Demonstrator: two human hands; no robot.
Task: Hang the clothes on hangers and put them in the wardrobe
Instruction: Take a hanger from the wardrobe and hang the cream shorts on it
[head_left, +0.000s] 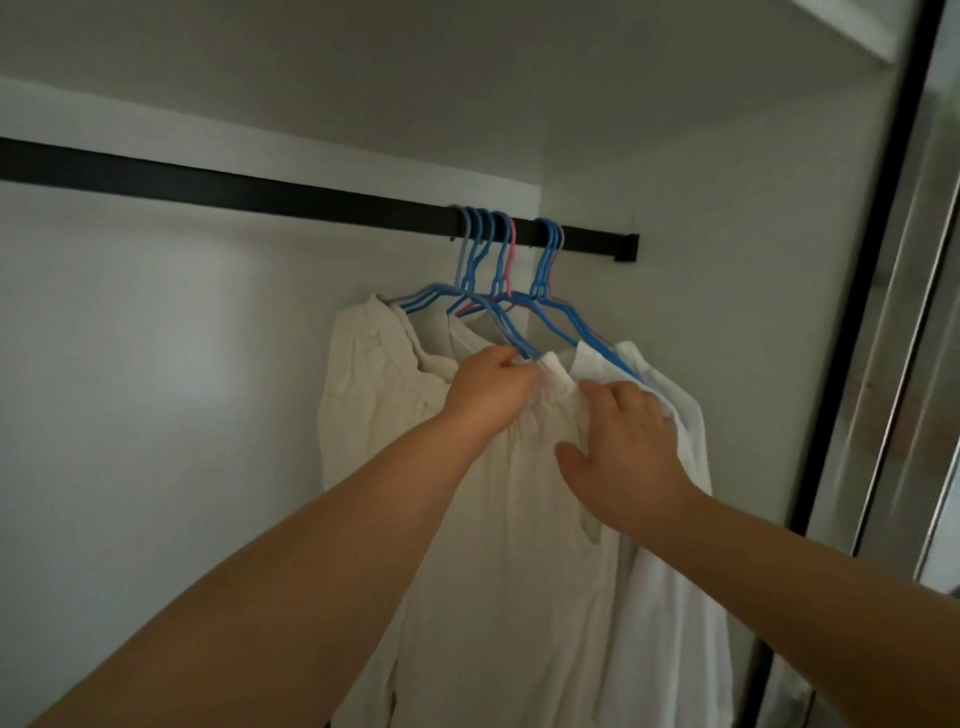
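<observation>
Several blue hangers and one pink hanger hook over the black wardrobe rail near its right end. A cream garment hangs from them, and a whiter garment hangs just to its right. My left hand pinches the cream garment's top edge where a blue hanger arm runs into it. My right hand lies flat on the cloth with its fingers spread, where the two garments meet. The hangers' lower parts are hidden inside the cloth.
The wardrobe's white back wall lies to the left, with a long bare stretch of rail above it. A dark-framed sliding door stands close on the right. A white shelf juts out at the top right.
</observation>
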